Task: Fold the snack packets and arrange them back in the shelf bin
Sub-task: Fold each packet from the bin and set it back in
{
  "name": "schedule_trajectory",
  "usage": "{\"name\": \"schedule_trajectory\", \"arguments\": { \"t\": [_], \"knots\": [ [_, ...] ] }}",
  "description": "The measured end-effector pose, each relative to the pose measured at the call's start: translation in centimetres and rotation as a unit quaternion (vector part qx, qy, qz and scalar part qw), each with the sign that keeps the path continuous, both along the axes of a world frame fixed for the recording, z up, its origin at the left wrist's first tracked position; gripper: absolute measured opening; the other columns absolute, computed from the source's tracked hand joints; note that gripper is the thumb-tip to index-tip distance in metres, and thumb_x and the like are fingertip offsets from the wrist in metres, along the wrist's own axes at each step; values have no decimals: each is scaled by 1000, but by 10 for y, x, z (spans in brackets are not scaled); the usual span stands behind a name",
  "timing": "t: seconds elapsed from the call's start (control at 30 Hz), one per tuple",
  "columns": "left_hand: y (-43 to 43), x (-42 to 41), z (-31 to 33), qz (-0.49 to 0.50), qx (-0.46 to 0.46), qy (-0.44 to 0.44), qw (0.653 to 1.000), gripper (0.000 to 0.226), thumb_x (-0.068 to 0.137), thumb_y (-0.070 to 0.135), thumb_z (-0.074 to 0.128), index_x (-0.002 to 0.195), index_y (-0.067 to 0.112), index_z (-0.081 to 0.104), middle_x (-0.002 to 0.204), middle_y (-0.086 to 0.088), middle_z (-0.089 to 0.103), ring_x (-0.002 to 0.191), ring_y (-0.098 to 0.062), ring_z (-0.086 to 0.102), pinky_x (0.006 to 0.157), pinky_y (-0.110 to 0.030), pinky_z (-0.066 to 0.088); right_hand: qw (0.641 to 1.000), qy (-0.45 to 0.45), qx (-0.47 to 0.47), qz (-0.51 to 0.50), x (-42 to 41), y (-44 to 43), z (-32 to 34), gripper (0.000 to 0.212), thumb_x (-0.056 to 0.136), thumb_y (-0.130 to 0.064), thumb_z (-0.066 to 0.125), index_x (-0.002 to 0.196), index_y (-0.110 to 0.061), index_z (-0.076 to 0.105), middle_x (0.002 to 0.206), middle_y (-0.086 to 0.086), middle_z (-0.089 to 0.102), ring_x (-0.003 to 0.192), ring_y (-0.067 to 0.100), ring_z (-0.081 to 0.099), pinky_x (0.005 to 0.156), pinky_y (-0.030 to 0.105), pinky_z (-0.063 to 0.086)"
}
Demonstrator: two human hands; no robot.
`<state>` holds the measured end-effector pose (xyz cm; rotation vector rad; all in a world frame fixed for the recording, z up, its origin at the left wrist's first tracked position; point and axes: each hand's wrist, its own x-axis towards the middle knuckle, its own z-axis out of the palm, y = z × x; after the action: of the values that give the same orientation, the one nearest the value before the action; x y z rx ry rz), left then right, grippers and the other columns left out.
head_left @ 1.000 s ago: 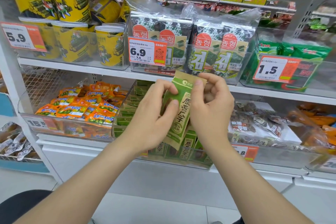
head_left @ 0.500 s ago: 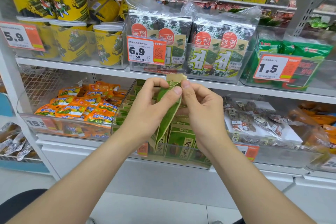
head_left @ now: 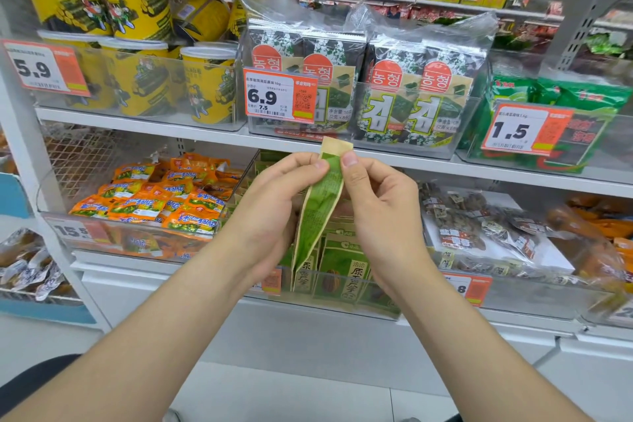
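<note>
A narrow green snack packet [head_left: 322, 205] with a tan top strip hangs upright in front of the lower shelf, folded lengthwise so its back faces me. My left hand [head_left: 274, 209] pinches its upper left edge between thumb and fingers. My right hand [head_left: 380, 212] pinches the upper right edge just opposite. Behind and below the hands stands the clear shelf bin [head_left: 383, 310], holding several more green packets [head_left: 346, 271] upright with their printed fronts showing.
Orange snack packets [head_left: 154, 199] fill the clear bin to the left. Dark bagged snacks [head_left: 479, 233] lie in the bin to the right. The upper shelf edge [head_left: 205, 134] runs just above the hands, carrying yellow cups, seaweed packs and price tags.
The packet went from flat with its printed front towards me to folded lengthwise and narrow. Both hands moved their pinch up to its top, and the camera came closer to the shelf.
</note>
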<state>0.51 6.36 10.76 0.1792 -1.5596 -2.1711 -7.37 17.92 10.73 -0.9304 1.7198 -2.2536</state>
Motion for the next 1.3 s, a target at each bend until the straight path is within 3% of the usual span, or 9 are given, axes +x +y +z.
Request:
{"name": "schedule_trajectory", "arguments": {
  "t": [0.1,0.2,0.33,0.5,0.63,0.87,1.1,1.23,1.3],
  "knots": [
    [-2,0,1,7,33,14,999,24,94,27,68,111,9,65,102,-18,73,92,-34,71,87,-44,59,999,52,12,4,-2,5,0,11,98,-16,75,97,-5,74,90,18,76,78,22,70,69,39,63],
    [-6,1,3,20,101,36,994,18,102,27,65,115,15,63,126,-27,66,118,-45,62,115,-71,39,987,115,110,32,-2,9,-2,28,84,-21,88,104,-16,70,101,4,77,89,20,73,78,41,62],
    [-8,4,8,56,114,31,991,30,105,34,58,125,12,60,130,-25,64,114,-36,61,119,-67,38,974,31,176,137,0,14,-2,32,89,-22,86,110,-20,62,118,8,74,89,20,77,84,45,65],
    [-10,9,11,25,-42,8,999,35,98,31,67,122,13,49,103,-5,72,94,-25,66,84,-50,56,989,46,102,95,-2,12,0,21,98,-30,71,94,-11,67,97,16,75,84,20,67,77,42,60],
    [-14,16,5,-17,-132,-17,991,63,86,21,80,139,26,48,129,-8,72,105,-29,77,82,-50,65,993,31,77,82,-5,13,0,20,107,-21,58,94,-9,68,78,5,70,69,15,64,66,32,59],
    [-22,20,5,-45,-115,5,992,62,90,13,76,146,31,56,136,-13,70,115,-41,74,86,-65,61,995,19,67,67,-5,14,1,21,108,-22,58,94,-11,69,85,9,76,77,25,70,75,51,64],
    [-22,19,4,-58,-107,12,993,61,93,12,72,149,30,54,138,-13,69,120,-41,71,90,-71,58,996,18,65,65,-5,13,0,21,108,-21,58,92,-13,71,89,11,77,81,25,73,75,46,65],
    [-20,18,5,-75,-87,-1,993,49,103,14,62,149,29,54,137,-10,71,122,-35,71,88,-56,62,997,-14,51,54,-5,15,2,17,104,-21,66,101,-4,68,100,17,79,87,32,77,73,42,64],
    [-20,18,6,-71,-71,-8,995,39,108,18,55,146,22,58,136,-11,72,122,-30,71,87,-51,62,997,-33,75,5,-6,14,2,28,95,-27,79,113,-12,64,106,10,79,89,28,78,74,42,65]
  ]
}}
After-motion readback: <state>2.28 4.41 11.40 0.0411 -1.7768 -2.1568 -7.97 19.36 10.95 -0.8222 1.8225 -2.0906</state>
